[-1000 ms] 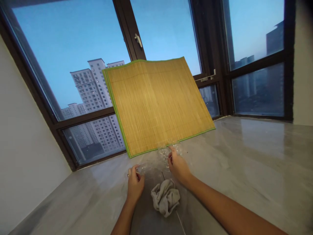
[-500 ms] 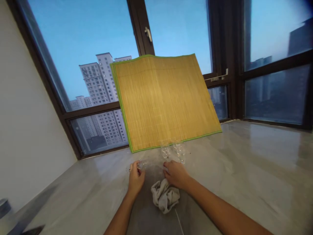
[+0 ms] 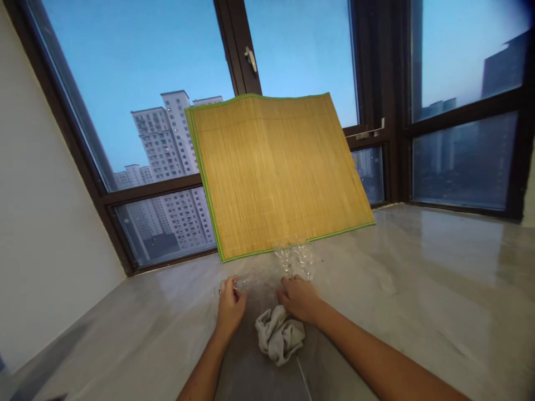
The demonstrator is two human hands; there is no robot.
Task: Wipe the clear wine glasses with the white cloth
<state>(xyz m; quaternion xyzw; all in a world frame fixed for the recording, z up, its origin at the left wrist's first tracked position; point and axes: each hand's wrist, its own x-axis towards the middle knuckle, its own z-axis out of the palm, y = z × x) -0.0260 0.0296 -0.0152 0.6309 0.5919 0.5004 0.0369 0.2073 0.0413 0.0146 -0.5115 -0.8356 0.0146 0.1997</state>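
My left hand (image 3: 230, 305) is closed round a clear glass (image 3: 246, 284) that lies low on the grey marble counter (image 3: 418, 289). Just right of it my right hand (image 3: 299, 298) rests palm down, fingers curled over something I cannot make out, right beside a crumpled grey cloth (image 3: 279, 337). Two clear stemmed glasses (image 3: 297, 259) stand upright just beyond my right fingers, in front of a bamboo mat (image 3: 276, 172).
The bamboo mat with a green edge leans against the dark window frame (image 3: 238, 50). A white wall (image 3: 37, 223) closes the left side. The counter runs right to a corner under more windows (image 3: 463, 161).
My right hand came back from the stemmed glasses and dropped to the counter beside the cloth. The left hand stayed on its glass. The view shifted slightly.
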